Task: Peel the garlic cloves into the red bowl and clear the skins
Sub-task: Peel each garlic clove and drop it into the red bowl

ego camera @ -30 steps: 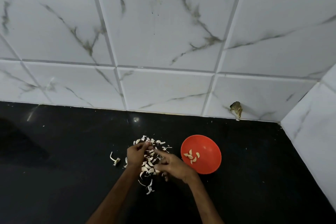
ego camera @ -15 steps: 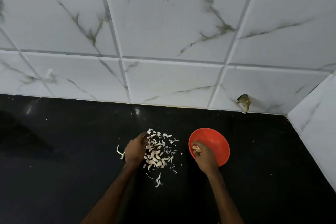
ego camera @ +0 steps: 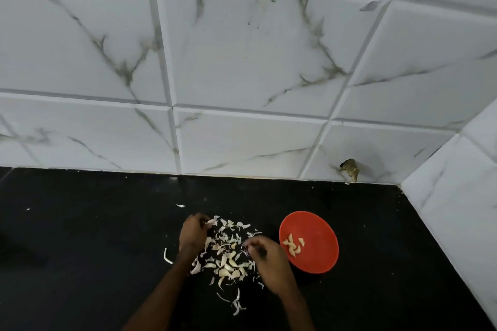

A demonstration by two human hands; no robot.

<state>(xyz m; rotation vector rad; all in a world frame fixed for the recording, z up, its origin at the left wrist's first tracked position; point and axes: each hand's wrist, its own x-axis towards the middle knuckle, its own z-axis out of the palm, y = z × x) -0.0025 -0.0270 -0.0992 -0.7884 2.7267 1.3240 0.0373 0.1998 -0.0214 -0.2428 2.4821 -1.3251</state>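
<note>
- The red bowl (ego camera: pixel 320 252) sits on the black counter (ego camera: pixel 80 236), at 3 o'clock from the pile and just beside it.
- A small cluster of peeled cloves (ego camera: pixel 293 244) lies in the bowl's 9 o'clock half, so the peeling is partly done.
- The pile (ego camera: pixel 228 258) is a loose heap of papery skins with plumper pale pieces in its middle. Some look like cloves not yet peeled, though I cannot be sure.
- No skins have been cleared: they lie spread over the counter, with a thin trail (ego camera: pixel 236 303) at 6 o'clock and one stray scrap (ego camera: pixel 180 205) off at 11 o'clock.
- My judgement: somewhere in the middle of the job, with more peeling and the whole clean-up left.
- The left hand (ego camera: pixel 192 234) is at the pile's 10 o'clock edge, fingers curled in. A flake of skin (ego camera: pixel 213 221) sticks out at its fingertips, and it appears to pinch it.
- The right hand (ego camera: pixel 269 263) is at the pile's 3 o'clock edge, between pile and bowl. Its fingertips (ego camera: pixel 251 246) are drawn close together over the skins, and I cannot tell whether they hold anything.
</note>
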